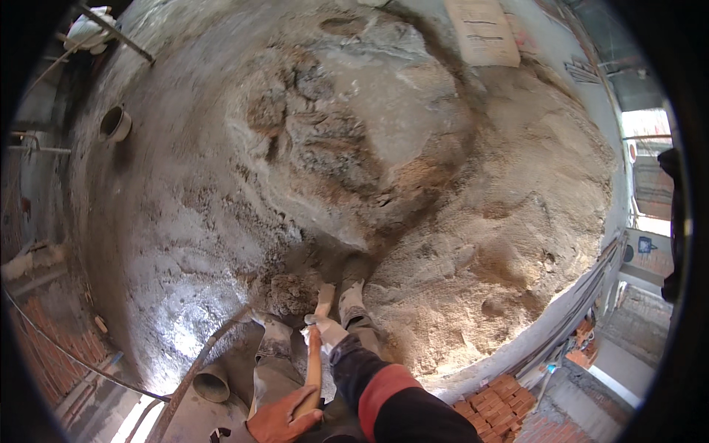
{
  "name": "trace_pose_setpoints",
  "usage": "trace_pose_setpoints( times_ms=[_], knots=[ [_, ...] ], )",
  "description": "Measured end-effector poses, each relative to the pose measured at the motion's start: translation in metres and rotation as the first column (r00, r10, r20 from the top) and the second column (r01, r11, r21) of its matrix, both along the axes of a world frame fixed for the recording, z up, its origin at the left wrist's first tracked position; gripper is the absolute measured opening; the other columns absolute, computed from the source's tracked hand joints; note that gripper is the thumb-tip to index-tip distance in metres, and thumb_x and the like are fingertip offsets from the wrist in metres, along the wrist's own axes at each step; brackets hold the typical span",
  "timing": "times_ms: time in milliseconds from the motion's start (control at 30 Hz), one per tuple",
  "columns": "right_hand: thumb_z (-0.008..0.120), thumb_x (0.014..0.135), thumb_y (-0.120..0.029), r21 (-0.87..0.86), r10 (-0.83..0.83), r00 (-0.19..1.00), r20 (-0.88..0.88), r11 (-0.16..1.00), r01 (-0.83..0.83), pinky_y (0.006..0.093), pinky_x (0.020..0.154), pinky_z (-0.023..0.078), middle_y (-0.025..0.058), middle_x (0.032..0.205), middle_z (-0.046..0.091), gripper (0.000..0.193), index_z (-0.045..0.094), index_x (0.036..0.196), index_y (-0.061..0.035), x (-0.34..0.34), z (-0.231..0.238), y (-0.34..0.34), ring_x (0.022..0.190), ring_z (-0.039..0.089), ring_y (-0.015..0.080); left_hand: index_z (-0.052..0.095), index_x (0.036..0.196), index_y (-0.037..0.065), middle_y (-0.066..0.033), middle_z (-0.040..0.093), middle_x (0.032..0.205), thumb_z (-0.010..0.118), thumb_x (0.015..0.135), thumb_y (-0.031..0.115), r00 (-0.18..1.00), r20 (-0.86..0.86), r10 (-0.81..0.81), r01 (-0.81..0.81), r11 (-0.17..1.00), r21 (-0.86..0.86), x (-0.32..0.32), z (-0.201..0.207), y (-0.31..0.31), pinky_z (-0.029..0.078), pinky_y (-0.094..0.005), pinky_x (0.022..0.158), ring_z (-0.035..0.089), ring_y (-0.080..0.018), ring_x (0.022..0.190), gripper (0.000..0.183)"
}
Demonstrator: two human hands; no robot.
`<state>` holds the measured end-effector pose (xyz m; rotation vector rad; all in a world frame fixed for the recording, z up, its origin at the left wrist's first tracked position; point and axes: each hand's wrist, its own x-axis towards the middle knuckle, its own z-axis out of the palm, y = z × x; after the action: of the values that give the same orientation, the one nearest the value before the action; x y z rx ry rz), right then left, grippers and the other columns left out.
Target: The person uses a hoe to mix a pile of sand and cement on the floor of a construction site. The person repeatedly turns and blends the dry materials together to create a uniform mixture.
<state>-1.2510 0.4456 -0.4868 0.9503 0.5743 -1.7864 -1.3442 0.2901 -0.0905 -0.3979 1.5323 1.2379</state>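
A long wooden handle (314, 365) slants up from the lower edge between my legs. Its working end is hidden near the wet grey mortar, so I cannot tell what tool it belongs to. My right hand (325, 331), in a whitish glove, is closed round the handle partway along. Lower down, my left hand (286, 418) grips the handle's near end, thumb along one side. Just ahead of my feet (352, 299) spreads a heap of mortar (317, 148), lumpy on the left, with a smooth wet pool (402, 103) in it. Drier sandy material (509, 221) banks up on the right.
A bucket (115, 124) stands at the far left. Another bucket (213, 384) lies near my left leg, beside a thick hose (193, 369). Stacked bricks (501, 404) are at the lower right. A paper sack (481, 33) lies at the far side.
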Motion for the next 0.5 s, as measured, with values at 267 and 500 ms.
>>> trace_pose_setpoints(
  times_ms=[267,500],
  knots=[
    [0.054,0.086,-0.029,-0.345,-0.011,0.955,0.295,0.931,0.117,0.0494,0.056,0.048,0.0219,0.069,0.060,0.031,0.058,0.072,-0.0022,-0.167,0.020,0.137,0.057,0.057,0.0344,0.042,0.133,0.005,-0.0194,0.062,0.104,0.058,0.088,0.040,0.854,-0.447,-0.265,0.362,0.921,0.145,-0.154,0.085,0.062,0.050,-0.0366,0.075,0.064,-0.0323,0.090,0.059],
    [0.057,0.088,-0.037,0.037,-0.613,0.728,-0.307,0.757,0.653,0.0395,0.051,0.048,0.0112,0.073,0.057,0.031,0.055,0.090,-0.0055,-0.275,0.084,0.148,0.061,0.056,0.0246,0.038,0.133,0.003,-0.0227,0.058,0.107,0.062,0.084,0.028,0.798,-0.404,-0.447,0.417,0.894,-0.166,-0.120,0.026,0.013,0.049,-0.0410,0.079,0.060,-0.0369,0.095,0.060]
  ],
)
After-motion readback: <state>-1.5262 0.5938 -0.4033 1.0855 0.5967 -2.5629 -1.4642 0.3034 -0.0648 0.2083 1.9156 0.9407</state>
